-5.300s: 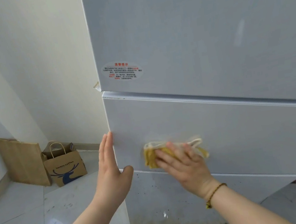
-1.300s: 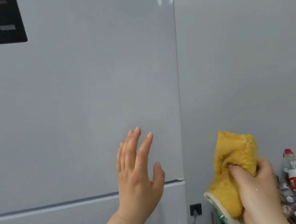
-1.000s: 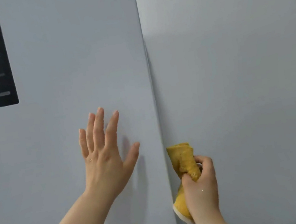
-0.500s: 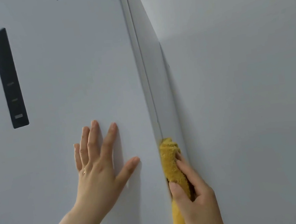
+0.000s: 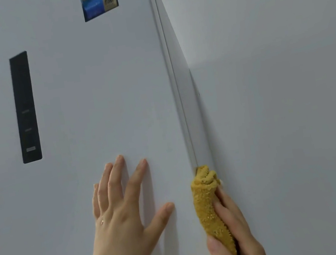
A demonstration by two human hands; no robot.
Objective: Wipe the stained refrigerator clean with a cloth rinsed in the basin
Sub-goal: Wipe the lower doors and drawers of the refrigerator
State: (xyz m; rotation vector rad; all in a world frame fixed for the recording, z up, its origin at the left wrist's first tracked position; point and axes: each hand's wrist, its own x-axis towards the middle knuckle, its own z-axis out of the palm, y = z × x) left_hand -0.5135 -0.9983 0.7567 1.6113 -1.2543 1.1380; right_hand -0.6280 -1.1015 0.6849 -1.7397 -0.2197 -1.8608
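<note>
Two broad pale surfaces filled the frame: the refrigerator (image 5: 71, 98) took up the left and centre, and a plain grey wall (image 5: 290, 109) took up the right. The refrigerator's door front faced the camera, and its narrow right side edge ran as a strip from the top centre of the frame down toward the lower centre, where it met the wall. A tall black control panel (image 5: 25, 107) sat upright on the door in the upper left of the frame, with a few faint marks on it too small to read. A blue sticker (image 5: 99, 1) was stuck to the door at the top centre, partly cut off by the frame edge, its print blurred. The left hand (image 5: 121, 217) lay flat on the door front in the lower centre, fingers spread and pointing up, thumb stretched toward the door's right edge, holding nothing. The right hand (image 5: 233, 237) was at the lower right of centre, its grip closed around a yellow cloth (image 5: 209, 204), thumb in front and fingers behind. The cloth was bunched into a roll, standing upright, and was pressed against the refrigerator's side edge, its folded top touching the strip just above the fingers.
</note>
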